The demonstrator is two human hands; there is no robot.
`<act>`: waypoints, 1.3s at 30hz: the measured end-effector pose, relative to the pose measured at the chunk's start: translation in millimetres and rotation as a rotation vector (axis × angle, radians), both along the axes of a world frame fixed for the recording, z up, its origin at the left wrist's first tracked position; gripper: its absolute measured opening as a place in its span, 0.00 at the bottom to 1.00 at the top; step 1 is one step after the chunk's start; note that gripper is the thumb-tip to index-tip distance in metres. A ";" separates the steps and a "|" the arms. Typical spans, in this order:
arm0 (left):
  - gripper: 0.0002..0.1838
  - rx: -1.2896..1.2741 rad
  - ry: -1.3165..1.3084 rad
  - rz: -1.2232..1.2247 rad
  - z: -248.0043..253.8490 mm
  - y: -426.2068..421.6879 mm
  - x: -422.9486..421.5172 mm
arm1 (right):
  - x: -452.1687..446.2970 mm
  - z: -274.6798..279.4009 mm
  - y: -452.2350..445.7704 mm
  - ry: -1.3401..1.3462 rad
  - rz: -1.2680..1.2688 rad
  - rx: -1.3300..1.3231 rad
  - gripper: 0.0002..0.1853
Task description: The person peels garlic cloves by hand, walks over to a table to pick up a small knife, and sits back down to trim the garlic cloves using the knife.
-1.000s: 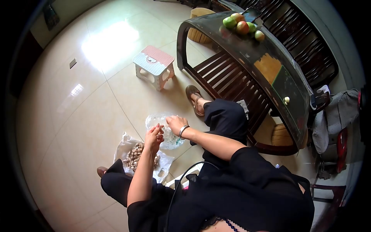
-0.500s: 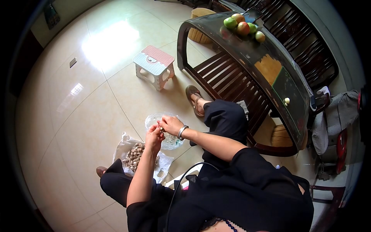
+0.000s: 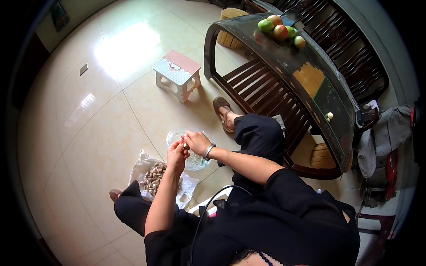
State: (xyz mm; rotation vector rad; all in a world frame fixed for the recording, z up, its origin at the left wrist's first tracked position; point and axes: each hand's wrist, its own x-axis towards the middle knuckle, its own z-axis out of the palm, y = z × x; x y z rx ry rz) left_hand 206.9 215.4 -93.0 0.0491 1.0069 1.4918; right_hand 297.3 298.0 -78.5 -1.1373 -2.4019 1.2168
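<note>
My left hand point(image 3: 175, 156) and my right hand point(image 3: 196, 142) meet over the bags on the floor, fingertips pinched together. Between them is a small pale piece point(image 3: 185, 145) that looks like a garlic clove, partly covered by my fingers. Beneath my left forearm, an opened white plastic bag point(image 3: 190, 189) holds a heap of brownish clove-like pieces point(image 3: 154, 177). A clear plastic bag point(image 3: 200, 164) lies just under my right hand; its contents are hard to make out.
A pink and grey folding stool point(image 3: 177, 67) stands ahead on the tiles. To the right is a dark wooden table point(image 3: 284, 66) with several red and green fruits point(image 3: 280, 32) and small white pieces point(image 3: 329, 116) on it. A small flat object point(image 3: 84, 69) lies on the floor.
My hands stay in nearly the same place, with the fingers shifted slightly around the small piece. More of its pale surface shows now. The bags look unchanged.
</note>
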 end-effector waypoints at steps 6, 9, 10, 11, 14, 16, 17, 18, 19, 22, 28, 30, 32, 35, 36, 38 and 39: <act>0.04 -0.035 0.004 -0.016 -4.0 0.1 -2.4 | -0.1 0.2 -2.7 -0.090 0.021 0.091 0.15; 0.05 -0.007 0.012 -0.056 -1.7 0.5 -1.2 | -0.6 3.9 -4.2 -0.099 0.014 0.105 0.16; 0.06 -0.061 0.051 -0.015 3.2 0.8 2.4 | -0.4 4.8 -4.6 -0.100 0.007 0.106 0.16; 0.07 -0.115 0.089 0.026 6.4 0.9 4.6 | -0.1 3.9 -3.2 -0.100 0.007 0.105 0.16; 0.08 -0.114 0.089 0.033 6.6 0.4 4.6 | -0.3 1.3 0.7 -0.005 0.028 0.063 0.15; 0.08 -0.098 0.104 0.034 5.3 0.0 4.1 | -0.4 0.7 0.2 0.041 -0.005 0.091 0.15; 0.07 -0.080 0.119 0.034 4.5 -0.1 3.8 | -0.4 0.4 0.2 0.041 -0.004 0.090 0.15; 0.07 -0.081 0.119 0.034 3.7 -0.2 3.5 | -0.4 -0.8 0.2 0.037 -0.002 0.099 0.15; 0.07 -0.082 0.144 0.015 2.9 -0.4 3.2 | -0.5 -2.1 0.2 0.033 0.000 0.108 0.15; 0.07 -0.082 0.190 0.000 4.1 0.2 2.8 | -1.4 -5.6 0.7 0.098 -0.007 0.171 0.13; 0.06 -0.064 0.244 -0.025 7.5 0.2 0.0 | -0.9 -1.5 -0.6 0.201 -0.028 0.105 0.13; 0.06 -0.069 0.264 -0.031 7.8 0.7 -0.4 | -1.2 2.4 -0.8 0.181 -0.050 0.011 0.13; 0.06 -0.060 0.294 -0.012 8.2 1.7 -0.2 | -1.7 4.6 -1.4 0.161 -0.073 -0.082 0.13; 0.06 -0.035 0.188 -0.013 12.9 1.2 -1.5 | -2.8 5.1 -2.3 0.195 -0.129 -0.188 0.14; 0.06 -0.036 0.188 -0.012 12.8 1.1 -1.4 | -2.9 4.8 -2.5 0.195 -0.125 -0.147 0.14; 0.06 -0.041 0.209 0.017 12.1 1.0 -1.0 | -3.1 4.1 -2.9 0.195 -0.122 -0.107 0.14; 0.06 -0.042 0.209 0.018 11.0 0.9 -1.1 | -3.2 2.1 -3.1 0.201 -0.124 -0.079 0.14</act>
